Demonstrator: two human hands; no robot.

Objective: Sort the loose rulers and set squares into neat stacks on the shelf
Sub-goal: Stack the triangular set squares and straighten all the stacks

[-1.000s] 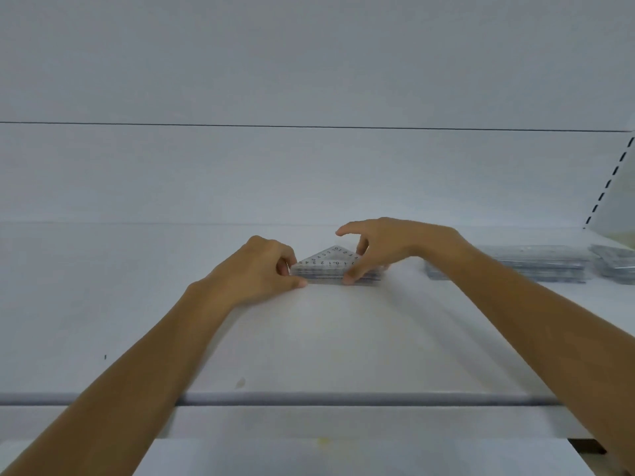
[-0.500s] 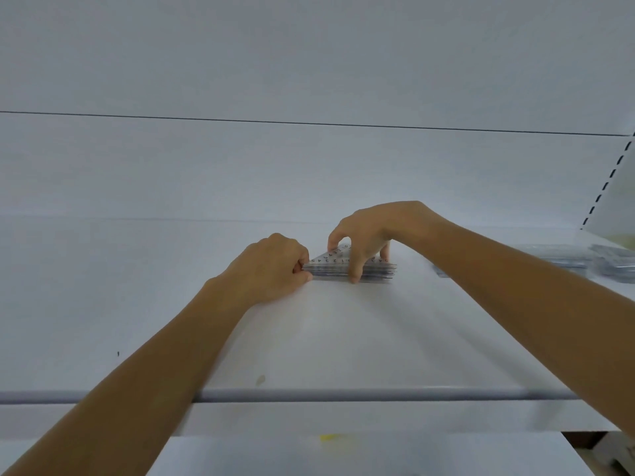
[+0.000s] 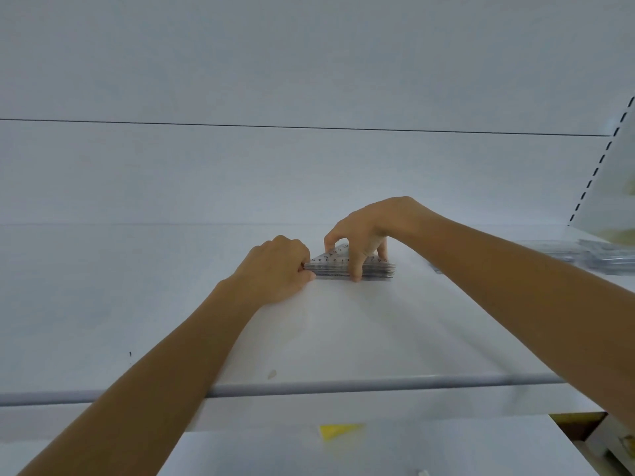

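Here the stack of set squares (image 3: 376,270) lies flat on the shelf (image 3: 343,334), well back from the front edge and about midway across, its long side toward the person and its point toward the back. It is clear plastic, with printed numbers showing on the top piece. The left hand (image 3: 275,271) is curled tight against the stack's left corner, thumb low at the front and knuckles at the end, pinching that corner. The right hand (image 3: 378,228) arches over the top from the right, thumb pressed to the front edge and fingertips down behind and beside the point, so it grips the stack from above. Both forearms reach in across the grey rail (image 3: 360,386) that runs along the shelf's front edge. The shelf is white, with a small pale mark (image 3: 271,374) near the rail. Far to the right, well apart from the hands, more clear stacks (image 3: 591,257) lie blurred. Behind stands a plain white back panel (image 3: 309,173) with a thin dark seam, and a slotted upright (image 3: 599,163) at the right. A yellow scrap (image 3: 340,431) lies on the surface below.
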